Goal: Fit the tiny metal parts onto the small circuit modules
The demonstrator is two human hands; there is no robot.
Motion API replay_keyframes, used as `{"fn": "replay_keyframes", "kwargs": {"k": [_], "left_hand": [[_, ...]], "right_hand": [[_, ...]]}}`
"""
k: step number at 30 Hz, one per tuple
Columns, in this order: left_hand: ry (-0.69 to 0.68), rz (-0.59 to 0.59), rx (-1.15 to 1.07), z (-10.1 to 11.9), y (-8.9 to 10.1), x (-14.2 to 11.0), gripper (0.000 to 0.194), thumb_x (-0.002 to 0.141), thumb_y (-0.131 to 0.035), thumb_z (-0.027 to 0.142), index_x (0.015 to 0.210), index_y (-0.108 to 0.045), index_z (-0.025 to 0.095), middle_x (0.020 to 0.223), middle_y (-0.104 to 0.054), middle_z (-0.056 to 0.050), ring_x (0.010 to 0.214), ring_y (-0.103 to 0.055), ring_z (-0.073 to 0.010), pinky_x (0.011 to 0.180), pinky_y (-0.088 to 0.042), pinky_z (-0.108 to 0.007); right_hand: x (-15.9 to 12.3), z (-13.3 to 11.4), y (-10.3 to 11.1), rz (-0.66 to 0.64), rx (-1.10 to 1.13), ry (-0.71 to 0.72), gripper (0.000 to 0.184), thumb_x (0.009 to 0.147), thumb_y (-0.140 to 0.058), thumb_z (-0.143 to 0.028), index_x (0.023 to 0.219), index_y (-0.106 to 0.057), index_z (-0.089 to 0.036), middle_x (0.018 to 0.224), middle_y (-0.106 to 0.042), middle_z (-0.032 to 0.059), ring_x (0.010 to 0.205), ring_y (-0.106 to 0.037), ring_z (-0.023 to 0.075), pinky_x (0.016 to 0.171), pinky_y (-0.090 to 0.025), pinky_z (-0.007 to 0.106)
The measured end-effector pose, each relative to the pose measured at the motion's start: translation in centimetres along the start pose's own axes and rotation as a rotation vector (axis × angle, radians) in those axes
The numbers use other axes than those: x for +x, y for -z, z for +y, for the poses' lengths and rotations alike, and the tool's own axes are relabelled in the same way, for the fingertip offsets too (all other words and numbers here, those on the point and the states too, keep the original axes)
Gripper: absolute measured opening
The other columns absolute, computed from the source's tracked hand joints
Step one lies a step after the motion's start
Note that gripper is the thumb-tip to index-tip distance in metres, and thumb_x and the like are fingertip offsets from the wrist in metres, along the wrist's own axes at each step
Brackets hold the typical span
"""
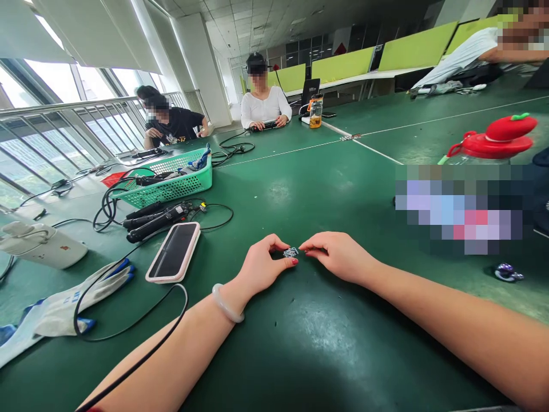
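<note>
Black-and-white, the small patterned piece (290, 252) I watch remotely is pinched by the left hand (262, 263), right of the pink-cased rectangular phone (174, 253), and farther right I cannot tell whether the right hand (343, 257) has its grip pressed together.

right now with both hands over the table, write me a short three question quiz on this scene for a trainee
1. Multiple choice: which hand has the small patterned piece between its thumb and finger?
A) the left hand
B) the right hand
C) a co-worker's hand

2. True or false: the phone lies outside the plastic basket.

3. Fill in: the table has a dark ____ surface.

Key: 1: A; 2: true; 3: green.
</note>
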State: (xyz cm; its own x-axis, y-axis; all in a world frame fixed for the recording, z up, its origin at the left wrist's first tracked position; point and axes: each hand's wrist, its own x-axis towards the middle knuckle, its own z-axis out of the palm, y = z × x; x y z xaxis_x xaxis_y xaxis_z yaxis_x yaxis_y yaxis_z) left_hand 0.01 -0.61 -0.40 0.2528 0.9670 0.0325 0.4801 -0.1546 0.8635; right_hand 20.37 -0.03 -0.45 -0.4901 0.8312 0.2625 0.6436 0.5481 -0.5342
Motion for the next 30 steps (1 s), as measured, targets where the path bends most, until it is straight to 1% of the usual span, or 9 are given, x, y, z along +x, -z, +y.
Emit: {"fn": "replay_keyframes", "kwargs": {"k": [4, 7, 9, 12, 17, 20, 23, 26, 30], "left_hand": [[0.001, 0.005, 0.018, 0.02, 0.0, -0.06, 0.025, 0.065, -0.075, 0.032, 0.078, -0.058, 0.02, 0.087, -0.069, -0.001, 0.083, -0.062, -0.017, 0.08, -0.046, -0.032], [0.007, 0.011, 0.019, 0.02, 0.0, -0.05, 0.026, 0.065, -0.075, 0.032, 0.079, -0.058, 0.02, 0.088, -0.069, -0.001, 0.084, -0.062, -0.0173, 0.082, -0.046, -0.033], [0.011, -0.001, 0.016, 0.07, 0.01, -0.06, 0.025, 0.065, -0.075, 0.032, 0.079, -0.058, 0.02, 0.088, -0.069, -0.001, 0.085, -0.062, -0.0174, 0.081, -0.046, -0.033], [0.013, -0.008, 0.011, 0.16, 0.01, -0.08, 0.025, 0.065, -0.075, 0.031, 0.079, -0.057, 0.02, 0.088, -0.069, -0.002, 0.085, -0.062, -0.0177, 0.081, -0.046, -0.033], [0.008, 0.009, 0.005, 0.14, 0.02, -0.01, 0.025, 0.064, -0.075, 0.031, 0.079, -0.058, 0.019, 0.087, -0.069, -0.002, 0.084, -0.062, -0.0178, 0.08, -0.046, -0.033], [-0.002, 0.0, -0.006, 0.14, 0.02, -0.02, 0.024, 0.064, -0.075, 0.03, 0.077, -0.058, 0.019, 0.086, -0.069, -0.002, 0.082, -0.062, -0.0174, 0.079, -0.046, -0.032], [0.002, 0.002, 0.005, 0.15, 0.04, -0.06, 0.024, 0.064, -0.075, 0.031, 0.077, -0.058, 0.02, 0.086, -0.068, -0.001, 0.082, -0.062, -0.0172, 0.079, -0.046, -0.032], [0.003, 0.007, 0.002, 0.1, 0.04, -0.06, 0.024, 0.064, -0.075, 0.031, 0.078, -0.058, 0.02, 0.087, -0.069, -0.002, 0.083, -0.062, -0.0175, 0.079, -0.046, -0.032], [-0.004, 0.003, -0.003, 0.03, 0.03, -0.07, 0.025, 0.064, -0.075, 0.031, 0.078, -0.058, 0.02, 0.088, -0.069, -0.002, 0.084, -0.062, -0.0173, 0.08, -0.046, -0.032]], "right_hand": [[-0.08, -0.07, 0.18, 0.002, 0.014, 0.007, 0.021, 0.087, -0.052, -0.019, 0.086, -0.072, -0.023, 0.087, -0.072, 0.0026, 0.08, -0.065, 0.017, 0.076, -0.05, 0.03], [-0.13, -0.2, 0.31, 0.017, 0.033, 0.02, 0.021, 0.088, -0.05, -0.019, 0.083, -0.07, -0.021, 0.09, -0.069, 0.0033, 0.081, -0.063, 0.0157, 0.075, -0.048, 0.028], [-0.12, -0.28, 0.37, 0.008, 0.055, -0.001, 0.021, 0.089, -0.048, -0.018, 0.083, -0.068, -0.021, 0.088, -0.069, 0.0027, 0.08, -0.062, 0.0154, 0.075, -0.047, 0.028], [-0.08, -0.29, 0.4, -0.025, 0.08, -0.047, 0.022, 0.09, -0.044, -0.018, 0.083, -0.066, -0.021, 0.08, -0.068, 0.0013, 0.075, -0.061, 0.015, 0.071, -0.047, 0.027], [-0.03, -0.06, 0.15, 0.021, 0.038, 0.005, 0.026, 0.089, -0.042, -0.015, 0.09, -0.067, -0.021, 0.086, -0.067, 0.0036, 0.078, -0.061, 0.0154, 0.074, -0.048, 0.028], [-0.02, 0.02, -0.02, 0.037, 0.001, -0.003, 0.031, 0.088, -0.039, -0.012, 0.095, -0.068, -0.021, 0.088, -0.066, 0.0047, 0.078, -0.061, 0.0156, 0.074, -0.049, 0.029], [-0.05, -0.04, 0.07, 0.04, 0.041, -0.025, 0.028, 0.089, -0.041, -0.014, 0.099, -0.067, -0.021, 0.092, -0.068, 0.0042, 0.082, -0.063, 0.0159, 0.077, -0.049, 0.029], [-0.1, -0.22, 0.28, 0.048, 0.074, -0.036, 0.021, 0.089, -0.045, -0.019, 0.094, -0.066, -0.022, 0.087, -0.07, 0.0015, 0.079, -0.063, 0.0154, 0.074, -0.048, 0.028], [-0.11, -0.31, 0.3, 0.04, 0.068, -0.014, 0.019, 0.089, -0.048, -0.021, 0.085, -0.067, -0.023, 0.082, -0.071, -0.0002, 0.075, -0.063, 0.0147, 0.072, -0.047, 0.027]]}}
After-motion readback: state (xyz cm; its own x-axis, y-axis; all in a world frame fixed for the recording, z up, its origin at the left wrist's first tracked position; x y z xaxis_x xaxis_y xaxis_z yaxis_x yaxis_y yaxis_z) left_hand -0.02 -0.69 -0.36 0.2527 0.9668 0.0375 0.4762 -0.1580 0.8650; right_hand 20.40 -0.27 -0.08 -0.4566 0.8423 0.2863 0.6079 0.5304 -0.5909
